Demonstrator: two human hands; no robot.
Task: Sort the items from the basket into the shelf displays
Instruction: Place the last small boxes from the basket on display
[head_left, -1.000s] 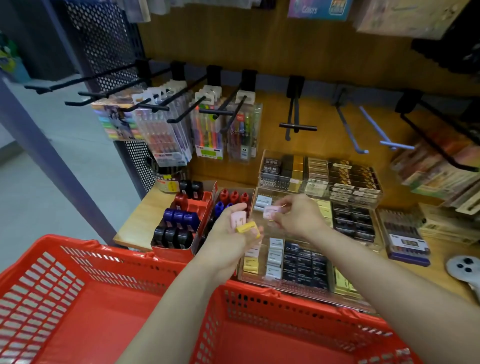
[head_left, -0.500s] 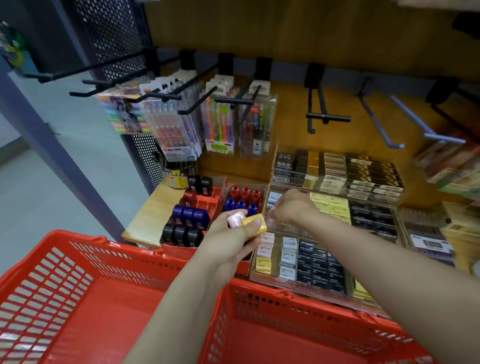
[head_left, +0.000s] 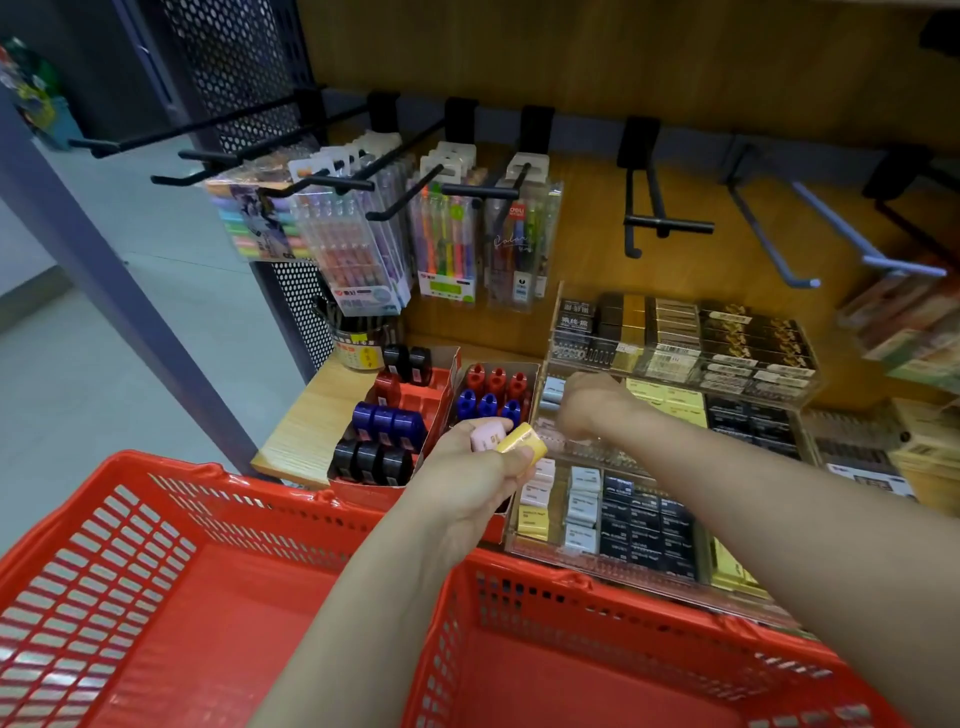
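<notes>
While the left hand (head_left: 480, 470) holds two erasers (head_left: 506, 439), the right hand (head_left: 587, 402) reaches into the clear display (head_left: 649, 569).

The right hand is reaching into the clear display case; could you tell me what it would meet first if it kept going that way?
Most likely the small white erasers at the case's far-left corner, just beyond the right hand; depth is unclear.

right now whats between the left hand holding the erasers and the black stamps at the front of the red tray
In the head view, only the tray's red cardboard side wall lies between the left hand and the black stamps.
</notes>
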